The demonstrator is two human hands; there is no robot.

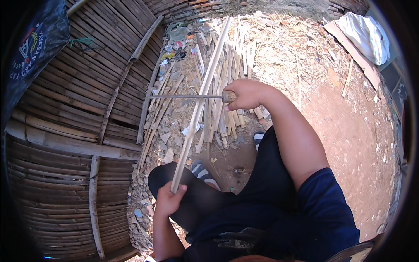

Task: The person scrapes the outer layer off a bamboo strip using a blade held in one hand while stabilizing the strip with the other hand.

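My left hand [169, 199] is closed around the lower end of a long pale bamboo strip [197, 117], close to my left knee. The strip slants up and away toward the far ground. In my right hand [248, 94] is the wooden handle of a long, thin-bladed knife [180, 96], with the fingers wrapped round it. Its blade points left and crosses the strip near the middle, apparently touching it. Beneath them, a loose pile of split bamboo strips [217, 119] lies on the ground.
A slatted bamboo wall [83, 74] stands close on my left, with a dark banner [37, 48] at its upper corner. Scraps litter the ground by the wall. A brick wall [187, 11] runs along the back. A white sack [363, 37] lies at the far right.
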